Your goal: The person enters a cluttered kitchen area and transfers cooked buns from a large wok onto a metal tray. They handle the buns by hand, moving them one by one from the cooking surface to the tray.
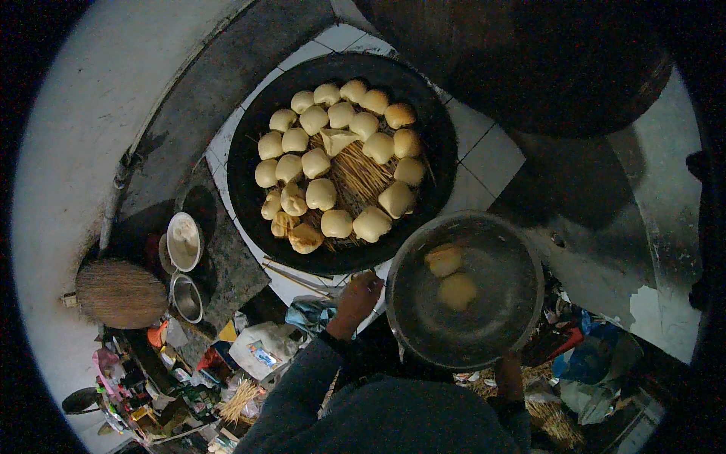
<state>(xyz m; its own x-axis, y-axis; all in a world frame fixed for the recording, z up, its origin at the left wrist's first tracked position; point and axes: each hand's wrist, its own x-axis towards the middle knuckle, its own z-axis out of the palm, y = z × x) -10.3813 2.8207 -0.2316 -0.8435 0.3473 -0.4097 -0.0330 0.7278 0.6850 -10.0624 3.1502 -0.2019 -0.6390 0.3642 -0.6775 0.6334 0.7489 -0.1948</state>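
Observation:
A wide dark wok [241, 170] set in a white-tiled stove holds many pale steamed buns [320, 194] in rings on a straw or stick rack [363, 170]. A few near its front are browned or misshapen, and a folded dough piece [338, 140] lies in the middle. At the stove's front edge is my left hand [357, 301], fingers curled, beside thin sticks [295, 271]; whether it grips anything is unclear. My right hand [508, 371] grips the lower rim of a round metal basin [488, 329]. Two buns [457, 291] lie in this basin, which overlaps the wok's lower right side.
To the left stand a white bowl [185, 241] with pale powder and a metal bowl [187, 298], near a round woven lid [121, 293]. Packaging clutter [187, 391] covers the lower left. A large dark round object [539, 62] fills the upper right. Bags [590, 369] lie lower right.

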